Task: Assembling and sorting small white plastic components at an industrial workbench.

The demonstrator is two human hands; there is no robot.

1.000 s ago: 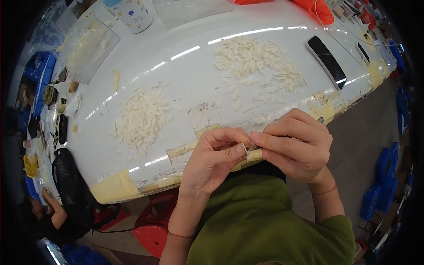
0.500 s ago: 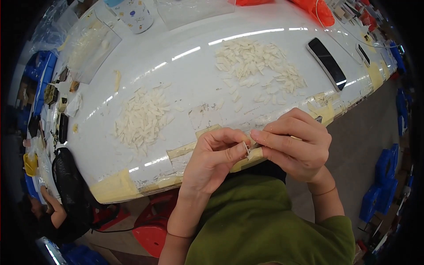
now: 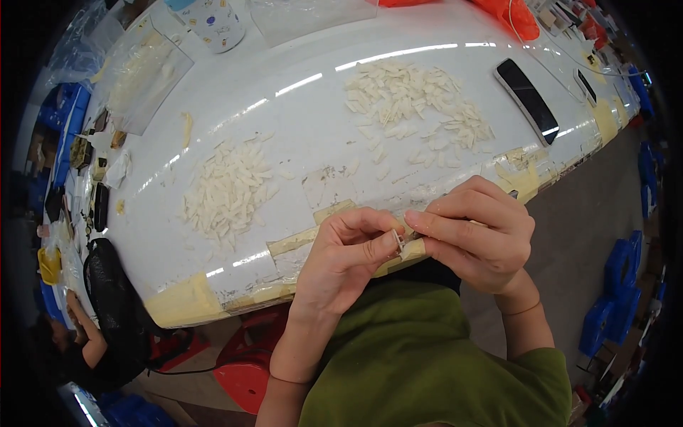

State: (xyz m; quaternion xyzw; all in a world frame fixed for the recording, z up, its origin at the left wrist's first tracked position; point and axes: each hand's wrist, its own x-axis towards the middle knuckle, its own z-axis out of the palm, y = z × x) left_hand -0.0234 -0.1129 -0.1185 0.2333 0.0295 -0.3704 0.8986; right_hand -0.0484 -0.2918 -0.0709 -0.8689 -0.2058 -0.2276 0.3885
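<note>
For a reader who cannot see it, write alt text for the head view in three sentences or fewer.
Two bare hands, left hand and right hand, meet at the near edge of a white table, pinching a small pale piece between their fingertips. Two piles of similar pale pieces, left pile and far pile, lie on the table beside a dark phone.

Both hands (image 3: 420,245) sit at the near edge of the white tabletop (image 3: 299,121), 6 o'clock. Open lane straight ahead toward 12, between two heaps of small white pieces: left heap (image 3: 228,192) at 10 o'clock, right heap (image 3: 413,107) at 1. Dark phone (image 3: 526,99) blocks 2 o'clock. Printed cup (image 3: 213,21) and clear bag (image 3: 142,71) crowd the far left corner.
</note>
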